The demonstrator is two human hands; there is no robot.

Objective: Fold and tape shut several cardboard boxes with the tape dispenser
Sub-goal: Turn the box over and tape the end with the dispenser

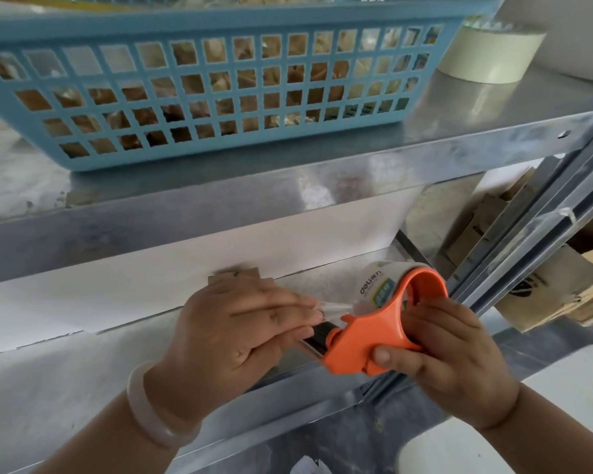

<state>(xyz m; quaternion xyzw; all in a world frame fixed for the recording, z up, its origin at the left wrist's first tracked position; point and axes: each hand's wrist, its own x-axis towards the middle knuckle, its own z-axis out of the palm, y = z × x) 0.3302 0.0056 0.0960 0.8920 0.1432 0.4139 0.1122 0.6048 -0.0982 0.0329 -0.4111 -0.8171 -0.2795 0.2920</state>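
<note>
An orange tape dispenser with a roll of clear tape sits in my right hand, gripped by its handle in front of a metal shelf. My left hand pinches the loose end of the clear tape at the dispenser's metal blade. A small brown piece of cardboard shows just behind my left hand, against a white board. Flat brown cardboard boxes lean at the right, behind the shelf post.
A blue plastic basket with packets stands on the upper metal shelf. A spare tape roll sits at the upper right. A white board lies on the lower shelf. A white rounded object is at the lower right.
</note>
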